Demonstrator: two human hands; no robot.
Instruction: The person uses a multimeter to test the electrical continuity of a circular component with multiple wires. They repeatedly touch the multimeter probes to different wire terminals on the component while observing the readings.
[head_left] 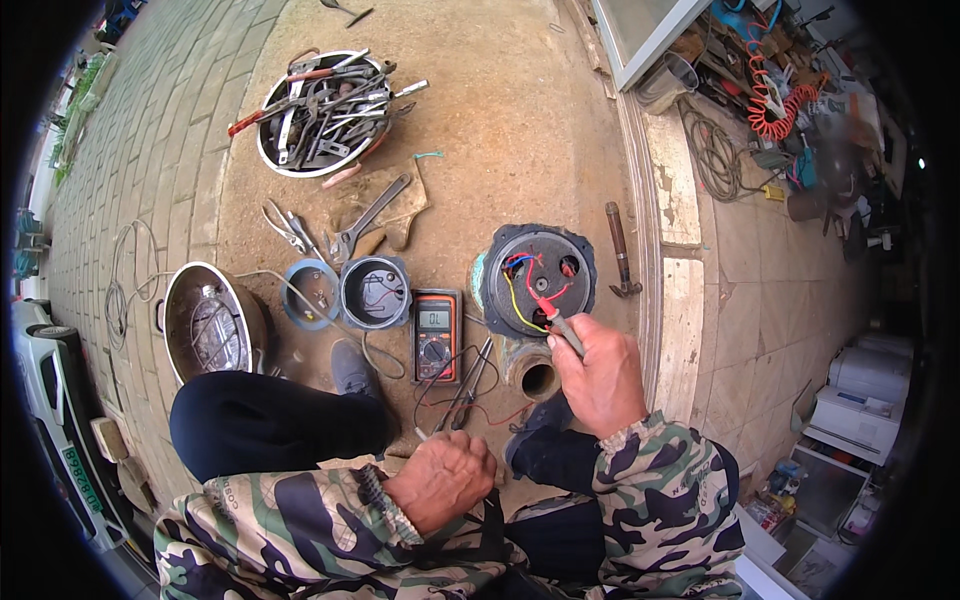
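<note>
My right hand point(600, 375) grips a grey-and-red multimeter probe point(567, 333), its front end at the red wires on a round, dark pump motor point(520, 312). Red, blue and yellow wires come out of holes in the motor's top, and a pipe outlet point(540, 379) faces me below. My left hand point(445, 480) is closed low in front of me; a thin pale end sticks out of it, and the rest is hidden. Between my feet and the motor lies an orange-and-black multimeter point(436, 340), its display lit, with black and red leads running toward me.
A hammer point(619, 245) lies right of the motor. Left of the meter are a dark round housing point(376, 291), a blue ring-shaped part point(311, 318) and a metal pot point(172, 330). Farther off are an adjustable wrench point(372, 215), pliers point(290, 230) and a tool-filled basin point(268, 155).
</note>
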